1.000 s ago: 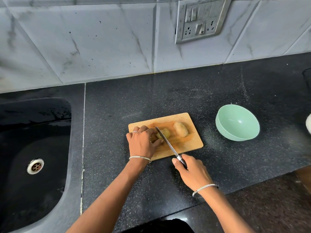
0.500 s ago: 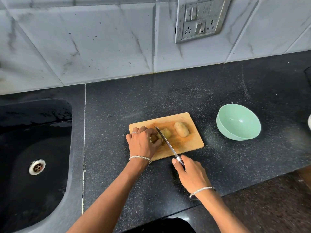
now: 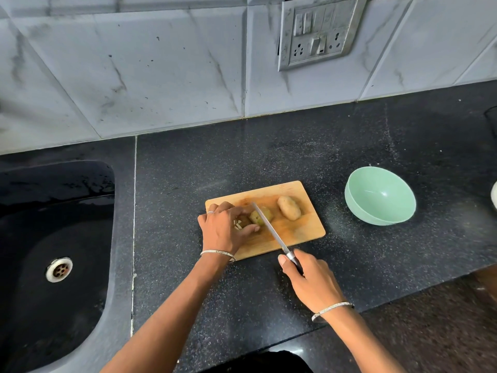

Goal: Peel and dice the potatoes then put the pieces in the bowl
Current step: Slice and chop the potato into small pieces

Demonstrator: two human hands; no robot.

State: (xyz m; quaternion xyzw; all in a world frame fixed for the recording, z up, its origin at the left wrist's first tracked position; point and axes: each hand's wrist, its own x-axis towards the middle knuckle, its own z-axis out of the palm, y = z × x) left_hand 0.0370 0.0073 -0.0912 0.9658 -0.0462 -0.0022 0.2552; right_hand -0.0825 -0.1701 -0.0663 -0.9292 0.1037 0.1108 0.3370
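I've got speckled black tabletop [image 3: 242, 162], marble wall tiles [image 3: 161, 76] behind, sink [image 3: 32, 305] at left; left hand [image 3: 223, 227] curled on the potato [image 3: 262, 215], right hand [image 3: 312, 284] gripping the knife [image 3: 271, 230].

Even soft light, sharp, wide-angle edge bending

No text, brand or number can be read. The switch plate [image 3: 317, 30] on the wall behind the cutting board [image 3: 301, 230] has only switches and sockets; the bowl [image 3: 382, 195] right of the board is plain green.
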